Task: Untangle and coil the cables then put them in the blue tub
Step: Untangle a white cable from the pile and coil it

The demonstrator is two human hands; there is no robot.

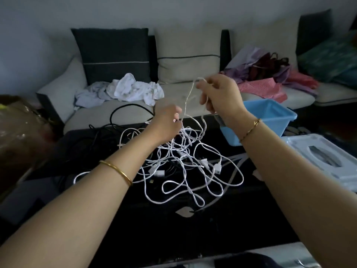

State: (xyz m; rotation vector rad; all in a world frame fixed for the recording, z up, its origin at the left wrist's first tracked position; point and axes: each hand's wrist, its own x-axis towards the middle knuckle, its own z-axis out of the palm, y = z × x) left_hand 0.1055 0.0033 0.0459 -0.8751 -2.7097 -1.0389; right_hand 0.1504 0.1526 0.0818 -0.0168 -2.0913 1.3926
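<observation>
The blue tub [278, 120] sits right of the white cable tangle [183, 161], above which the left hand [168, 122] and right hand [220, 97] pinch a raised strand [188, 97].

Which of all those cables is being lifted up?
The thin white cable stretched between the right hand and left hand; the black cables and white tangle lie on the table.
</observation>
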